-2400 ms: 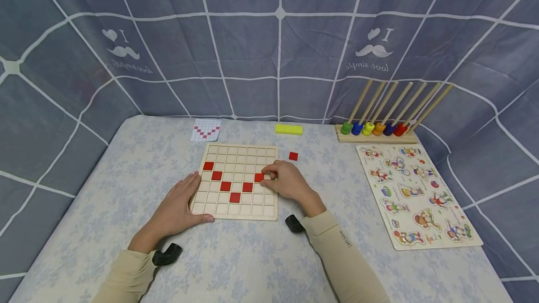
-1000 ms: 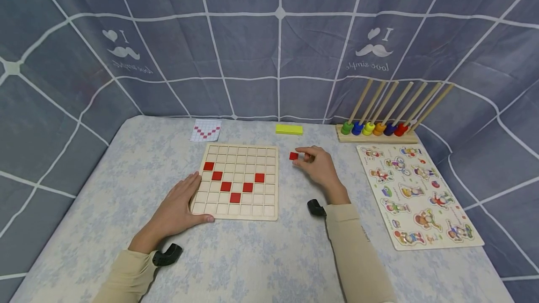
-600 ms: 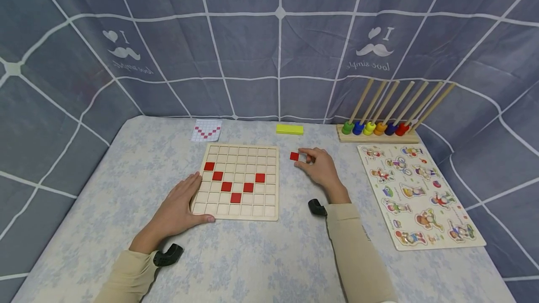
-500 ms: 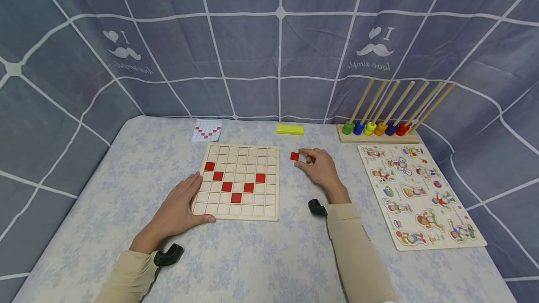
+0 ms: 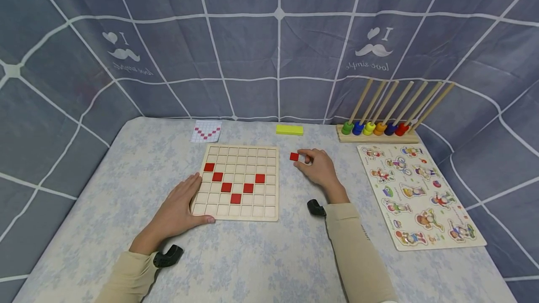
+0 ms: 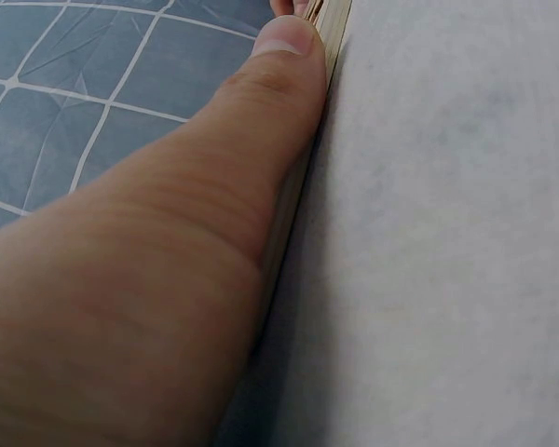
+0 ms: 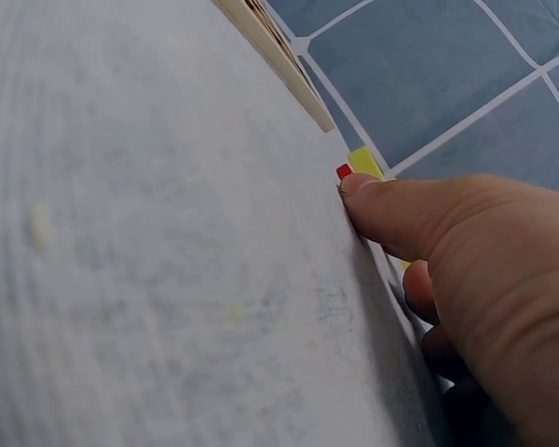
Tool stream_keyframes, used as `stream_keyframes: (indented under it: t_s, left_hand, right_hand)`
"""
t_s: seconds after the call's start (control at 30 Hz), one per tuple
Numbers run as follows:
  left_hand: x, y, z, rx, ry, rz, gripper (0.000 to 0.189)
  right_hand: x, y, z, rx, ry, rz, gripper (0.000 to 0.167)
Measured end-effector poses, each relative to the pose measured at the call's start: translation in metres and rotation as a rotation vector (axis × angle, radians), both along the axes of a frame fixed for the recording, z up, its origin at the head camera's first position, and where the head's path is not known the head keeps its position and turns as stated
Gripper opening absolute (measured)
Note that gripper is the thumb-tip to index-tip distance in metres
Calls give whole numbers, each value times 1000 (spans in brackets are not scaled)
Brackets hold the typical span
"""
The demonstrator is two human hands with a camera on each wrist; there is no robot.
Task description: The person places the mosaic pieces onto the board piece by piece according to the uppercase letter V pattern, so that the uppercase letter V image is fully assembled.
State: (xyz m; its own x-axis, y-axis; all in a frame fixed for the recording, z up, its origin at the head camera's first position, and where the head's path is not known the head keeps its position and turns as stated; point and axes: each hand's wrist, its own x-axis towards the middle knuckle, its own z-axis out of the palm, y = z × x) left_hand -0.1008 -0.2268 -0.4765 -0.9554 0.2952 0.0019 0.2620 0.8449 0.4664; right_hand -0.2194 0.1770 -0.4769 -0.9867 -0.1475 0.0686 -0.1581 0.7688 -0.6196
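Observation:
A wooden grid board (image 5: 236, 209) lies on the table, with several red tiles in its squares forming a V. My left hand (image 5: 178, 207) rests at its near left corner, fingers straight along the left side and thumb (image 6: 270, 88) along the front edge. Right of the board, a loose red tile (image 5: 294, 156) lies on the table. My right hand (image 5: 318, 167) is at it, thumb and index finger curved towards its right end. In the right wrist view the thumb tip (image 7: 368, 191) is right by the tile; a firm pinch cannot be made out.
A small pattern card (image 5: 206, 131) with a pink V lies behind the board. Further right lies a yellow block (image 5: 289, 130). A peg stand (image 5: 377, 139) with coloured beads stands at the back right, a picture puzzle board (image 5: 418, 198) in front of it.
My right hand has left the board, where it had hold of a red tile, and moved right to the loose one. That last tile and my left hand have stayed put.

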Motion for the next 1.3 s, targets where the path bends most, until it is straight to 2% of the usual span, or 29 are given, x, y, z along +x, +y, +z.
stream_keyframes:
  t_s: [0.7,1.3]
  left_hand:
    - [1,1,2,4,2,-4,124]
    - [1,0,0,-2,2,0,124]
  right_hand:
    - [-1,-3,-4,-15,19,-53,39]
    - [1,-5,-5,-35,51,-44,33]
